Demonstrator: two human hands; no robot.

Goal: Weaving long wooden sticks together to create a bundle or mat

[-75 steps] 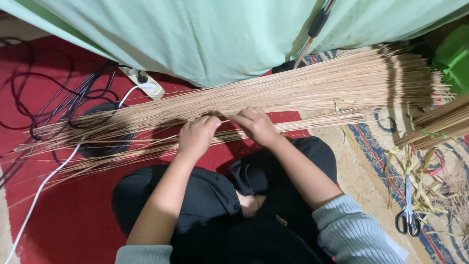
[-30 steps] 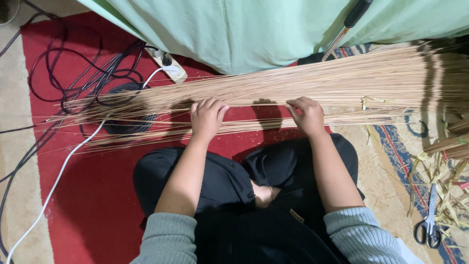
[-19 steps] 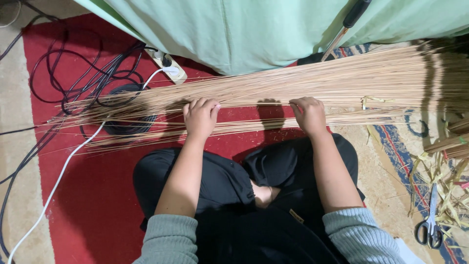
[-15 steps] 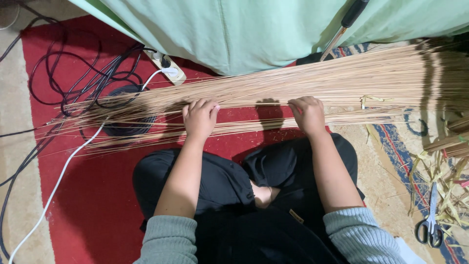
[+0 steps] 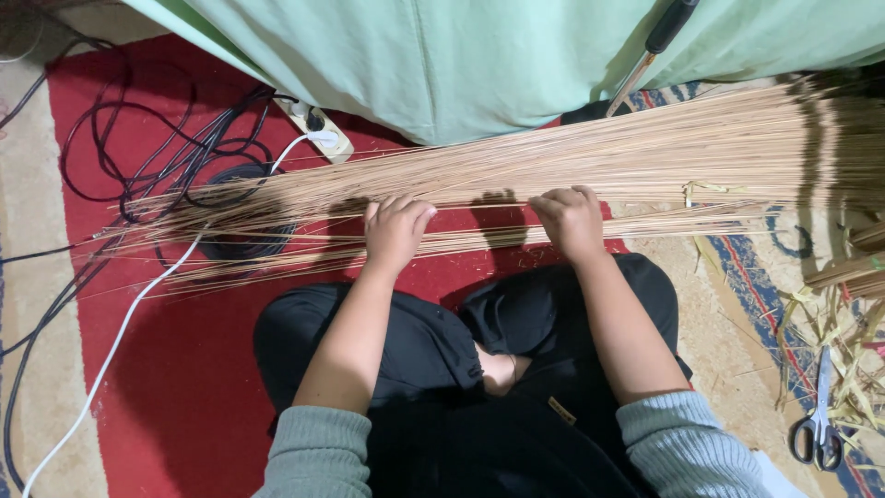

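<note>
Both hands, left hand (image 5: pixel 395 231) and right hand (image 5: pixel 572 219), have spread further apart since the earlier frames, fingers curled palm-down on the bundle of thin tan sticks (image 5: pixel 572 171) lying fanned across the red mat (image 5: pixel 184 369); whether they grip is unclear.

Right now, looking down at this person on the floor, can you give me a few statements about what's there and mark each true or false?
1. Both hands rest on the long bundle of thin sticks. True: the left hand and right hand lie on it, apart from each other.
2. The scissors are in the right hand. False: they lie on the floor at the lower right.
3. The red mat is under the sticks' thin ends. True.
4. The cloth behind the sticks is bright orange. False: it is pale green.
5. A white power strip lies near the black cables. True.
</note>
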